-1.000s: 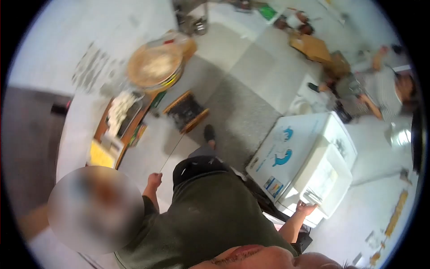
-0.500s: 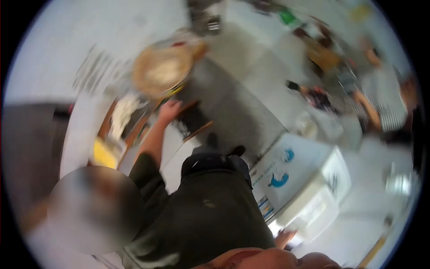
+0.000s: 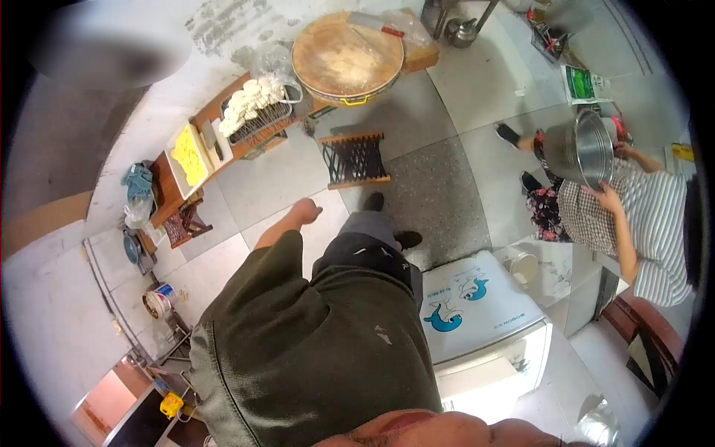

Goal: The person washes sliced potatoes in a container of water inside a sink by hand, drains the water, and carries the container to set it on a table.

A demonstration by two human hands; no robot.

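My left hand (image 3: 304, 211) hangs in front of my body, fingers curled, with nothing visible in it. Just ahead of it stands a small folding stool (image 3: 356, 161) with a dark woven seat, apart from the hand. My right hand is out of sight. To my right is a white fridge (image 3: 484, 298) with blue dolphins on its top; its near side looks bright. Beyond the stool, a round wooden chopping board (image 3: 346, 63) carries white powder, with a red-handled cleaver (image 3: 372, 26) at its far edge.
On a wooden bench at left are a rack of white dough-like pieces (image 3: 253, 108), a yellow-filled tray (image 3: 190, 155) and a knife (image 3: 216, 145). At right, a co-worker (image 3: 655, 231) holds a large metal pot (image 3: 593, 147). A bucket (image 3: 158, 300) stands at lower left.
The view has swung and sharpened. My left hand has come back toward my body from beside the chopping board. My right hand, earlier by the fridge, has left the view.
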